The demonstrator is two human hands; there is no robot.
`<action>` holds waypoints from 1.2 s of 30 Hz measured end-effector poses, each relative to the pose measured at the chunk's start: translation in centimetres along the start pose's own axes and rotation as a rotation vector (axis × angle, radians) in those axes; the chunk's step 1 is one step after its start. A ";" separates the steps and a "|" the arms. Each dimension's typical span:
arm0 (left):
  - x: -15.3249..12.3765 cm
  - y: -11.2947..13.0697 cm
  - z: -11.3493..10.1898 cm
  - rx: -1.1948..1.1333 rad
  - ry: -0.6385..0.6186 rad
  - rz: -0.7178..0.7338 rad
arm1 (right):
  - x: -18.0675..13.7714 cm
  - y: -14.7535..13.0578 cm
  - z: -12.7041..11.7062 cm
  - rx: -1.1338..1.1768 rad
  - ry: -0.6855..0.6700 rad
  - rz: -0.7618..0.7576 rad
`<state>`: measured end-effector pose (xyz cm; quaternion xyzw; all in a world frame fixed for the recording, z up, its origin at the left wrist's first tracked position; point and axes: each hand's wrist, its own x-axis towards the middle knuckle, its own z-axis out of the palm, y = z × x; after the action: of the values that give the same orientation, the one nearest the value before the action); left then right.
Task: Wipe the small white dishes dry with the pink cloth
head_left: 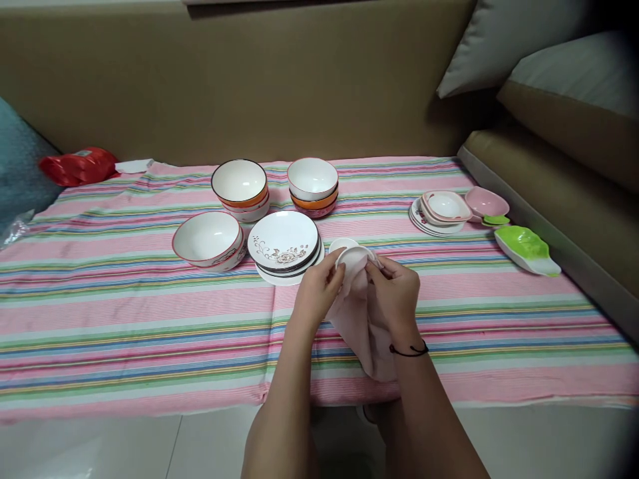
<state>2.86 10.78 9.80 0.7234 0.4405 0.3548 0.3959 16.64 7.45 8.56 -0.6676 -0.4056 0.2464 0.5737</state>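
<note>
My left hand (pixel 319 289) and my right hand (pixel 394 296) meet over the striped cloth (pixel 124 319), both closed around a small white dish (pixel 355 256). A pale pink rag (pixel 362 329) is wrapped against the dish under my right fingers and hangs down toward me. A second small white dish (pixel 339 245) lies just behind the held one. Left of my hands is a stack of plates (pixel 284 249) with a flower-patterned one on top.
A red-rimmed bowl (pixel 208 239) sits left of the plates. Two bowl stacks (pixel 240 186) (pixel 313 185) stand behind. At right are small saucers (pixel 442 211), a pink dish (pixel 486 201) and a green leaf dish (pixel 526 249). A red packet (pixel 77 165) lies far left; sofa cushions (pixel 574 73) at right.
</note>
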 end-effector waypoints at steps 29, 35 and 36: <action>0.2 0.4 -0.3 -0.100 0.009 0.025 | 0.0 -0.5 0.1 -0.155 0.006 -0.122; 0.0 0.2 -1.1 -0.087 -0.070 -0.026 | 0.0 -0.6 -0.7 -0.196 -0.097 -0.198; 0.0 0.1 -1.4 -0.063 -0.082 -0.024 | 0.0 -0.6 -0.8 -0.208 -0.125 -0.207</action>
<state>1.72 11.09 10.48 0.7193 0.4211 0.3337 0.4404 17.11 7.07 9.28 -0.6615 -0.5303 0.1839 0.4974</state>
